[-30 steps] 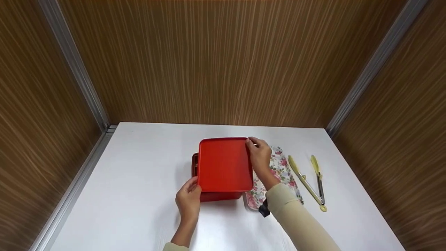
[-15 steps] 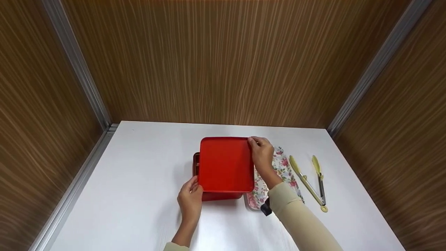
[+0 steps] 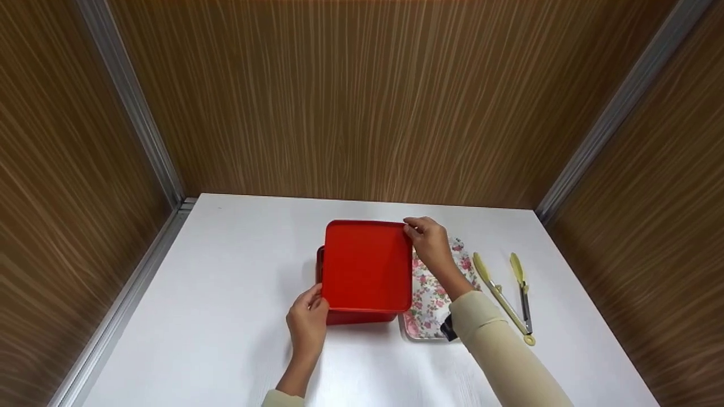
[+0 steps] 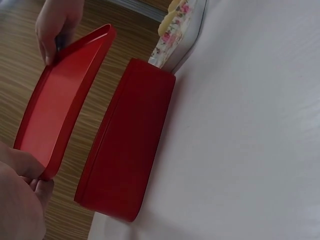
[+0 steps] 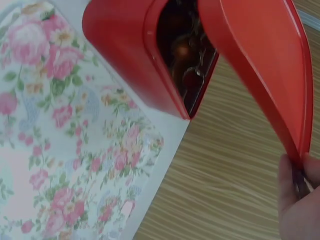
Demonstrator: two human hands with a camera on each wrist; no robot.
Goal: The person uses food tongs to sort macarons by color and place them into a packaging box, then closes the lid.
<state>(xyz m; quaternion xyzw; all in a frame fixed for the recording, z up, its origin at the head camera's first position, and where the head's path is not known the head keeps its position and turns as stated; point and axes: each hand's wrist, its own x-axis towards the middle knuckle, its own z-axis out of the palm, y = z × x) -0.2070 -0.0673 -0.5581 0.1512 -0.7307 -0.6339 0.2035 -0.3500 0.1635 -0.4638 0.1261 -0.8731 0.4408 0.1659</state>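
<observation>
A red square lid [image 3: 367, 265] is held in the air above a red box [image 3: 362, 317], apart from it. My left hand [image 3: 308, 319] pinches the lid's near left corner. At the far right corner, my right hand [image 3: 431, 240] grips the rim between thumb and fingers. From the left wrist view, a gap separates the tilted lid [image 4: 65, 100] from the box [image 4: 127, 140]. The right wrist view looks into the open box [image 5: 122, 50], where dark, shiny contents [image 5: 187, 55] show; their kind is unclear. In the head view, the lid hides most of the box's inside.
Right of the box lies a flower-patterned tray [image 3: 430, 305], partly under my right forearm. Farther right, tongs [image 3: 503, 302] with yellow tips lie spread on the white table [image 3: 226, 316]. Wood-grain panels [image 3: 362, 102] stand behind and at both sides.
Both hands keep hold of the lid, which stays nearly in place over the box. My right wrist and forearm have shifted a little to the right, uncovering more of the tray.
</observation>
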